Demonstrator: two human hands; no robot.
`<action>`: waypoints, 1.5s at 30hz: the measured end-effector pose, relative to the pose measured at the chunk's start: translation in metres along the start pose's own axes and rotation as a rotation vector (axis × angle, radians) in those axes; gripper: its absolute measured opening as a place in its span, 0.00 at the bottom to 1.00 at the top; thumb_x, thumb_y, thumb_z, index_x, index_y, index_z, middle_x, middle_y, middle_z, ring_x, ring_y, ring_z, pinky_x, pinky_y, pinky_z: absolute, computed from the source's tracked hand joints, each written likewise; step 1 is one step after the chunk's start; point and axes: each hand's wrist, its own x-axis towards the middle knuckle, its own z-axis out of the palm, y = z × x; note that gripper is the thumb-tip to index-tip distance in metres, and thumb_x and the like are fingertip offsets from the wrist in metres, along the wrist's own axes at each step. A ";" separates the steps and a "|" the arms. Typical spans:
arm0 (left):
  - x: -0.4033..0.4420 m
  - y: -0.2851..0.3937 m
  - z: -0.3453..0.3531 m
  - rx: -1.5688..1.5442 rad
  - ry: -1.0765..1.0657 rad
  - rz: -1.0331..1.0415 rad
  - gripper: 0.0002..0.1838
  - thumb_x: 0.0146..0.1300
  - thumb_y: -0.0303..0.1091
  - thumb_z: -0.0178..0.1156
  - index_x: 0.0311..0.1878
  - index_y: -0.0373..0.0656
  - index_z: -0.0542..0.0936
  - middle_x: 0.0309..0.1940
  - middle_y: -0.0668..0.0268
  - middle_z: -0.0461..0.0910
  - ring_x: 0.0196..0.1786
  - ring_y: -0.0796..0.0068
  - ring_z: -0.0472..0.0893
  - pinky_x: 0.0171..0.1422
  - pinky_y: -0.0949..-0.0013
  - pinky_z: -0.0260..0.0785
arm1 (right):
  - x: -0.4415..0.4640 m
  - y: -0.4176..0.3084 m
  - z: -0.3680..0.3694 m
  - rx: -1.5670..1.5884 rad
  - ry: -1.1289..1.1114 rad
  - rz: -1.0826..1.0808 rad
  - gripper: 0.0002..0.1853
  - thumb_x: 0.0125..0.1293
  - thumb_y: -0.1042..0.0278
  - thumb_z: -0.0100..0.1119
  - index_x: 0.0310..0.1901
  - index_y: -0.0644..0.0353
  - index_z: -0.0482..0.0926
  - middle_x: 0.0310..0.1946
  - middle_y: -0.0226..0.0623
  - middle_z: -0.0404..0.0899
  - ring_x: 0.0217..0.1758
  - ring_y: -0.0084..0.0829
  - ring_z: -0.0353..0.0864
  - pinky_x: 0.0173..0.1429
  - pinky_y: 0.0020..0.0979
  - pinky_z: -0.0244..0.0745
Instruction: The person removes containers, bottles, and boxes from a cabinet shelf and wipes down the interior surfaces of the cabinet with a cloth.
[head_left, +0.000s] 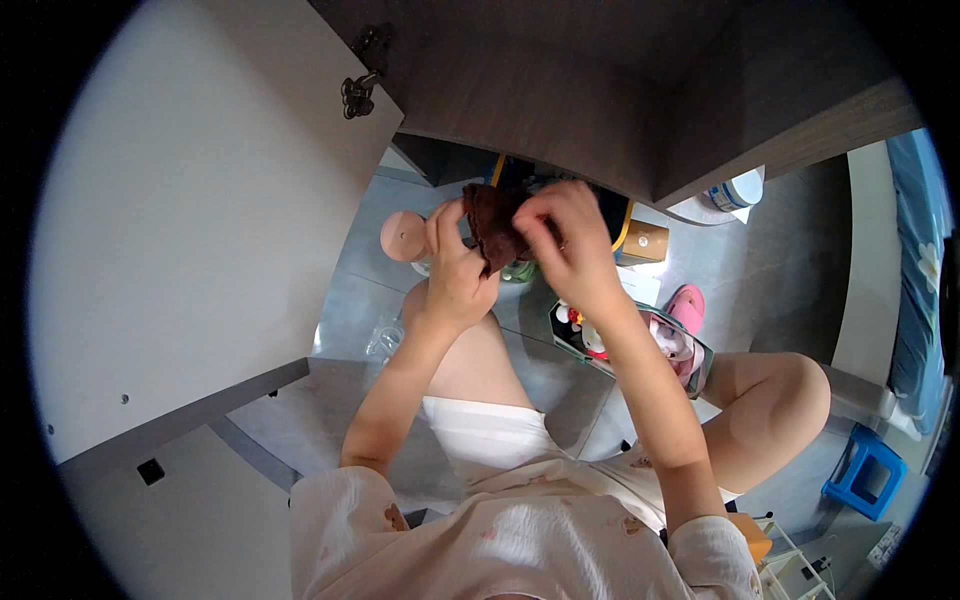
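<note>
A dark brown, soft piece that looks like cloth [492, 228] is held up in front of the cabinet, its edge ragged or folded. My left hand [460, 275] grips it from the left, with fingers behind it and the thumb side hidden. At its right edge the fingers of my right hand [572, 240] are pinched together, slightly blurred, touching the fabric. Below and behind the cloth, a green item [519, 271] shows in part. A round pink lid or disc [404, 236] is on the floor left of my left hand.
An open cabinet door [210, 220] fills the left, and a dark wooden cabinet [530, 90] overhangs the hands. A brown box [645, 243], a bin of small toys [592, 335], a pink shoe [687, 308] and a white tub [742, 190] are to the right. A blue stool [868, 472] stands farther right.
</note>
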 end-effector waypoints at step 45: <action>-0.026 0.011 -0.062 -0.517 0.266 -0.504 0.31 0.53 0.20 0.50 0.60 0.40 0.52 0.52 0.60 0.62 0.56 0.69 0.63 0.61 0.69 0.52 | -0.037 0.116 0.007 -0.802 -0.359 0.366 0.12 0.54 0.58 0.53 0.32 0.58 0.73 0.20 0.46 0.75 0.25 0.44 0.77 0.27 0.40 0.72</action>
